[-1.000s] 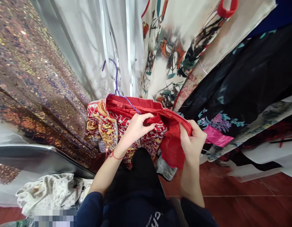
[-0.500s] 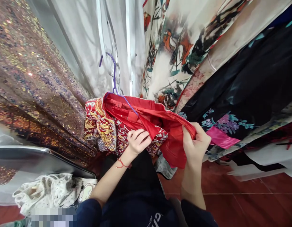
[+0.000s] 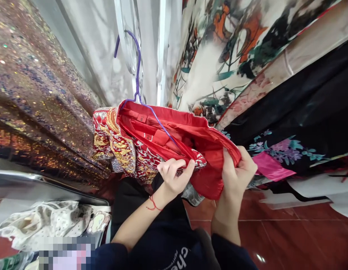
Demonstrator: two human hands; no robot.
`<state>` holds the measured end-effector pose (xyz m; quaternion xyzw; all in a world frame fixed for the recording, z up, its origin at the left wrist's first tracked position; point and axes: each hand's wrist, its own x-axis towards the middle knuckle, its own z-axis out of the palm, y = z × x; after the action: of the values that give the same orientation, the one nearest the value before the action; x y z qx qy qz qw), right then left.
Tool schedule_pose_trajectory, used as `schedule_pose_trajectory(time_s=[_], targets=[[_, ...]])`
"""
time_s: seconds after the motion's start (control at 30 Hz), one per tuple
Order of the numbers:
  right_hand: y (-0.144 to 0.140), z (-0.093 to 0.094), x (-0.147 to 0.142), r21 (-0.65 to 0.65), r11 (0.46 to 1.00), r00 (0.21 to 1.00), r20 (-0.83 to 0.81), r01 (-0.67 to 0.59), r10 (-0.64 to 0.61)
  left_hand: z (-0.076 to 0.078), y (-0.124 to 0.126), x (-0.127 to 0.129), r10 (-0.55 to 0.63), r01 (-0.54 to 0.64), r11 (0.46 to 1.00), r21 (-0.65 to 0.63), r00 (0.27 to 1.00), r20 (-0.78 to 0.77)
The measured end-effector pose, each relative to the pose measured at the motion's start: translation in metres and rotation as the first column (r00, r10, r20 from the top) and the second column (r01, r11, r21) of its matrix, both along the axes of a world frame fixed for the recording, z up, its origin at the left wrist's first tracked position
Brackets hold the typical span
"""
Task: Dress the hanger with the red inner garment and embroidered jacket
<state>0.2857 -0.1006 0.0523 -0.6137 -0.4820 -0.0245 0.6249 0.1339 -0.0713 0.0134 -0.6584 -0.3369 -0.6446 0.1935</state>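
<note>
A red embroidered garment (image 3: 128,150) with gold and silver stitching and a red lining hangs on a purple wire hanger (image 3: 139,63). Its opening faces up, showing size labels inside. My right hand (image 3: 239,172) is closed on the right edge of the garment and holds it outward. Closer to the middle, my left hand (image 3: 175,174) pinches the front layer near its silver-embroidered edge, by the hanger's lower arm. Part of the hanger is hidden inside the garment.
White metal bars (image 3: 162,52) stand behind the hanger. A sequined gown (image 3: 44,86) hangs at left; a painted-print dress (image 3: 207,71) and a black floral garment (image 3: 297,108) hang at right. A white dotted cloth (image 3: 50,221) lies on a chair (image 3: 44,182). Below is red tiled floor (image 3: 289,236).
My left hand has shifted right along the garment's front layer, toward the right hand. The garment appears slightly larger and more spread open. My right hand keeps its hold.
</note>
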Motion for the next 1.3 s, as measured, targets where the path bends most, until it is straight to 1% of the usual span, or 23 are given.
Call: schedule_pose_trajectory(time_s=[0.2, 0.33, 0.4, 0.43, 0.53, 0.6, 0.67, 0.73, 0.8, 0.9, 0.93, 1.0, 1.1, 1.17, 1.23, 1.27, 1.3], targets=[[0.005, -0.001, 0.0, -0.005, 1.0, 1.0, -0.007, -0.001, 0.0, -0.004, 0.007, 0.001, -0.101, 0.1, 0.995, 0.019, 0.995, 0.026], [0.007, -0.001, -0.001, -0.008, 1.0, 1.0, -0.023, -0.011, 0.011, -0.007, 0.009, 0.001, -0.082, 0.082, 0.997, 0.012, 0.996, 0.017], [0.007, -0.003, -0.002, -0.013, 1.0, 1.0, -0.025, -0.017, 0.016, -0.006, 0.011, 0.0, -0.079, 0.079, 0.997, -0.018, 0.997, 0.007], [0.007, -0.004, -0.002, -0.017, 1.0, 1.0, -0.024, -0.019, 0.018, -0.004, 0.013, -0.001, -0.082, 0.082, 0.995, -0.053, 0.997, 0.001], [0.004, -0.007, -0.001, -0.035, 0.999, 1.0, -0.016, -0.023, 0.022, 0.009, 0.024, -0.008, -0.12, 0.113, 0.972, -0.204, 0.993, -0.021], [0.003, -0.006, 0.001, -0.048, 0.999, 1.0, -0.007, -0.025, 0.025, 0.022, 0.035, -0.013, -0.175, 0.155, 0.942, -0.297, 0.984, -0.042], [0.004, -0.001, 0.004, -0.043, 0.999, 1.0, 0.006, -0.008, 0.008, 0.037, 0.046, -0.017, -0.237, 0.192, 0.916, -0.352, 0.968, -0.087], [0.006, 0.011, 0.007, 0.002, 1.0, 0.999, 0.027, 0.028, -0.028, 0.051, 0.056, -0.015, -0.267, 0.197, 0.897, -0.396, 0.955, -0.13], [0.007, 0.027, 0.008, 0.076, 0.995, 0.997, 0.052, 0.061, -0.065, 0.062, 0.065, -0.01, -0.26, 0.174, 0.887, -0.427, 0.953, -0.152], [0.005, 0.049, 0.007, 0.141, 0.985, 0.988, 0.107, 0.096, -0.111, 0.07, 0.077, 0.0, -0.211, 0.133, 0.886, -0.444, 0.969, -0.132], [0.003, 0.052, 0.006, 0.141, 0.984, 0.984, 0.126, 0.108, -0.126, 0.07, 0.08, 0.002, -0.195, 0.125, 0.891, -0.437, 0.974, -0.12], [0.0, 0.054, 0.004, 0.119, 0.987, 0.98, 0.154, 0.112, -0.13, 0.065, 0.086, 0.004, -0.192, 0.138, 0.905, -0.402, 0.977, -0.096], [-0.004, 0.044, 0.005, 0.079, 0.993, 0.985, 0.141, 0.086, -0.096, 0.05, 0.085, 0.001, -0.223, 0.203, 0.934, -0.295, 0.974, -0.033], [-0.007, 0.037, 0.005, 0.068, 0.995, 0.989, 0.122, 0.075, -0.083, 0.037, 0.076, -0.002, -0.183, 0.194, 0.963, -0.187, 0.98, 0.072], [-0.013, 0.032, 0.001, 0.073, 0.994, 0.99, 0.116, 0.076, -0.084, 0.027, 0.058, -0.006, -0.137, 0.16, 0.981, -0.11, 0.972, 0.19], [-0.017, 0.03, -0.004, 0.074, 0.994, 0.989, 0.122, 0.077, -0.086, 0.024, 0.048, -0.009, -0.147, 0.173, 0.98, -0.098, 0.962, 0.231], [-0.022, 0.027, -0.01, 0.072, 0.995, 0.987, 0.136, 0.074, -0.083, 0.022, 0.036, -0.012, -0.182, 0.216, 0.969, -0.116, 0.951, 0.251]])
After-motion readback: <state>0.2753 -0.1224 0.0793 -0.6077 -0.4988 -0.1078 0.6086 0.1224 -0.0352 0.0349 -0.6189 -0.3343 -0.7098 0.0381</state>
